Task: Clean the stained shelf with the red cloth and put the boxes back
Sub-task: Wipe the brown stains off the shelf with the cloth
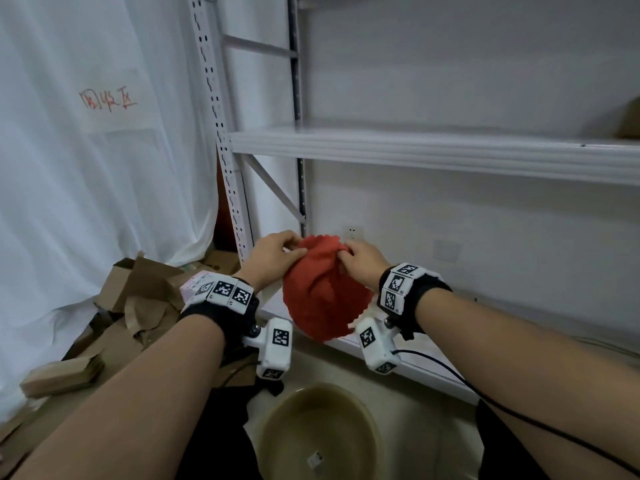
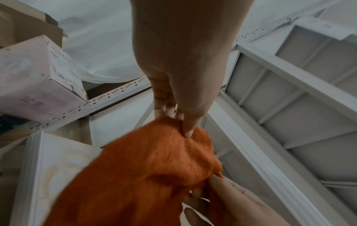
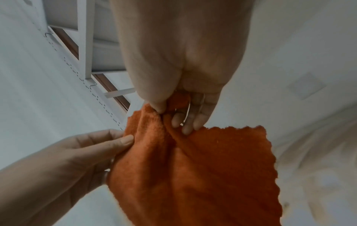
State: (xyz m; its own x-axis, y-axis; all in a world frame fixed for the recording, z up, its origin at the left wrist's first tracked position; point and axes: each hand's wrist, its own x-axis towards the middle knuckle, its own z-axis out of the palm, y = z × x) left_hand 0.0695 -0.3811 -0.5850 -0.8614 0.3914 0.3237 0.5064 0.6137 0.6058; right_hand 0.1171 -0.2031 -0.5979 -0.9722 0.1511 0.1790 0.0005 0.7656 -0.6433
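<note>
The red cloth (image 1: 322,292) hangs in the air between both hands, in front of the white metal shelf unit. My left hand (image 1: 277,252) pinches its upper left edge, and my right hand (image 1: 360,259) pinches the upper right edge. In the left wrist view the cloth (image 2: 146,172) looks orange, held by the left fingertips (image 2: 186,132). The right wrist view shows the cloth (image 3: 203,168) bunched under the right fingers (image 3: 185,126). The middle shelf (image 1: 433,152) runs across at eye level; the lowest shelf (image 1: 346,344) lies behind the cloth. A pink-white box (image 2: 36,79) sits to the left.
Crushed cardboard boxes (image 1: 138,299) are piled on the floor at the left, below a white curtain (image 1: 86,168). A beige plastic basin (image 1: 318,431) stands on the floor below my hands. A brown object (image 1: 628,123) rests at the middle shelf's far right.
</note>
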